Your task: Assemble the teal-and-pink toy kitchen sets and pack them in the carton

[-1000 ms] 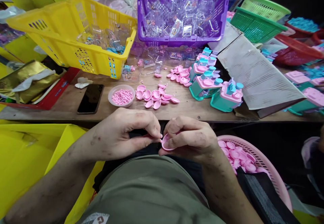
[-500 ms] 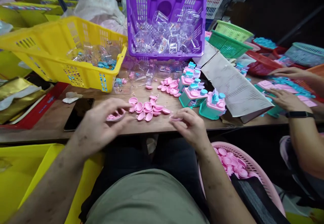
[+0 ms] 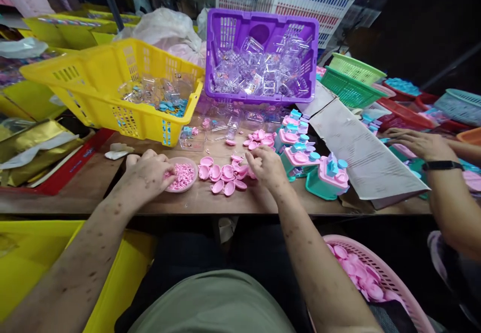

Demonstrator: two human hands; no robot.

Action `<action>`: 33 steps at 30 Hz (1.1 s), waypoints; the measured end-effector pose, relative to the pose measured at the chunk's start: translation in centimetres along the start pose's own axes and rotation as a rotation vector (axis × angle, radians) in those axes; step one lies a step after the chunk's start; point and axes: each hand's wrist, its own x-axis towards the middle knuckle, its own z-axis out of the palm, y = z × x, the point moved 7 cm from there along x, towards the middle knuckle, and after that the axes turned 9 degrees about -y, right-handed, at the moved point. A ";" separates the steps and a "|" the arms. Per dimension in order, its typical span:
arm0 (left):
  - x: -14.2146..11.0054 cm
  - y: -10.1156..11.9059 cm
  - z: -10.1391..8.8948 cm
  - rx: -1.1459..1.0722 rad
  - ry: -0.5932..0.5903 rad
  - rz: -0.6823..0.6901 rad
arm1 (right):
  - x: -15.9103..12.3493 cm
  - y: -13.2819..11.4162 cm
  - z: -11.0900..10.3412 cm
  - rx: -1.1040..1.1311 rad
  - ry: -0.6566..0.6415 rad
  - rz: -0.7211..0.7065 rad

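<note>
The left hand (image 3: 145, 175) is at the round tub (image 3: 196, 168), with its thumb and a finger bent close together over the tiny pink pieces (image 3: 184, 175). I can't tell if it has one. The right hand (image 3: 268, 170) reaches over the near pile of pink oval cups (image 3: 228, 173), with its fingers curled. I can't tell if it has a cup.

The near cups lie loose, next to the tub. Behind them is a back pile of pink cups (image 3: 262, 137), beside the pink and green toy kitchens (image 3: 327, 183). Lots more pink parts (image 3: 361, 275) are in the pink basket (image 3: 378, 257) down by the right arm, and the tub has lots of tiny pieces in it. So some cups are out on the table (image 3: 188, 203), and many parts are waiting. I can't tell which cups are all done.

Clear plastic boxes (image 3: 231, 78) sit in the purple crate (image 3: 263, 97). The left hand hides part of the tub and most of a dark flat thing (image 3: 114, 180). The right fingertips are hard to see among the pink. At the side, another person's hand (image 3: 413, 143) hides some toys, and that person is cut off.
</note>
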 end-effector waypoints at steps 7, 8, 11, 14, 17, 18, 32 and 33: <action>0.5 0.6 -0.4 0.022 -0.126 -0.096 | 9.6 -1.3 4.1 -0.130 -0.244 -0.011; 0.5 0.7 -0.5 0.003 -0.125 -0.092 | 10.1 -1.3 4.6 -0.143 -0.263 0.001; 0.3 1.2 -1.2 -0.100 -0.075 -0.042 | 10.8 -1.3 5.0 -0.158 -0.259 0.022; 0.0 1.3 -2.0 -0.257 -0.009 -0.007 | 10.1 -1.9 3.9 -0.126 -0.195 -0.008; -0.3 1.0 -2.3 -0.344 0.027 -0.034 | 7.9 -3.0 1.7 -0.066 -0.117 -0.057; -0.4 1.0 -2.3 -0.353 0.036 -0.034 | 6.8 -3.4 0.8 -0.038 -0.087 -0.071; -1.5 2.1 -3.0 -0.367 0.138 0.105 | -7.0 -10.8 -4.5 0.406 0.074 -0.450; -1.4 2.1 -2.8 -0.346 0.133 0.105 | -7.3 -11.0 -4.4 0.404 0.086 -0.457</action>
